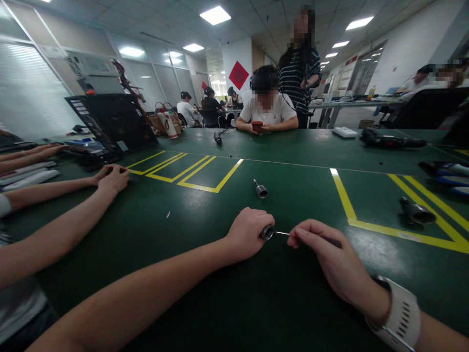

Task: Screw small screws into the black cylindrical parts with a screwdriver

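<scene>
On a flat, dark green surface (146,234), the left hand (247,234) and right hand (326,254) lie at near centre, the left grip closed around a hollow grey metal cylinder (267,232), a similar cylinder (418,212) lying at right and a second one (261,190) farther off, the right grip pinching a thin silvery metal rod (282,233).

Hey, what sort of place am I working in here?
Most likely an open-plan office used partly as a workshop: the long green table is marked with yellow tape, your left hand holds a socket-like metal piece, and people sit farther back under ceiling light panels.
</scene>
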The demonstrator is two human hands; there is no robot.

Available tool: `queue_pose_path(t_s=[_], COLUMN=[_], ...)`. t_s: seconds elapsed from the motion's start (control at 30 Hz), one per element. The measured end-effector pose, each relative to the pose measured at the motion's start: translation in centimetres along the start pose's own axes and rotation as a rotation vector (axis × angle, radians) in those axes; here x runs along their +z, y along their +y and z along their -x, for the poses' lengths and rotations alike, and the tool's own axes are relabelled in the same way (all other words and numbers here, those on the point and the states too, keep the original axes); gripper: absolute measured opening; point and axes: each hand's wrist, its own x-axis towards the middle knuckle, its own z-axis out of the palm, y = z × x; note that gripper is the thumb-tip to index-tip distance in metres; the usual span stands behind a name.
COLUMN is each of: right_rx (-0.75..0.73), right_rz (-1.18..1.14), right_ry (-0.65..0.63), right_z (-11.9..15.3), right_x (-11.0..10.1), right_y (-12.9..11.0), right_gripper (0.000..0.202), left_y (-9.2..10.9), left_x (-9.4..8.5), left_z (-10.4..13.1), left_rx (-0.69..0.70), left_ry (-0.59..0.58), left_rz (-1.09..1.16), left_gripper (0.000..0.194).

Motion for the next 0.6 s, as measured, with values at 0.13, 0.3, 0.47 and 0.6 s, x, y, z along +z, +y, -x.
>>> queue_pose_path(t_s=[0.13, 0.3, 0.47, 0.6], right_rx=[0.062, 0.129, 0.134, 0.125], right_rz=[-0.093, -0.238, -0.257, -0.259], right_ry=[-0.023, -0.01, 0.019, 0.047], right_z=[-0.26, -0.67, -0.72, -0.77], right_x=[-0.16, -0.28, -0.19, -0.22], right_y=[-0.31, -0.5, -0.59, -0.54], right_gripper=[0.019, 0.016, 0.016, 0.016], left_y=[0.24, 0.01, -0.1, 0.21], left_x=[-0.17, 0.03, 0.15, -0.1], left_z=[0.04, -0.09, -0.17, -0.21], left_rx=[0.01, -0.039, -0.094, -0.153], left_ry=[-0.025, -0.015, 0.002, -0.011], left_rz=[-0.044, 0.043, 0.075, 0.071], left_gripper=[0.008, 0.01, 0.012, 0.011])
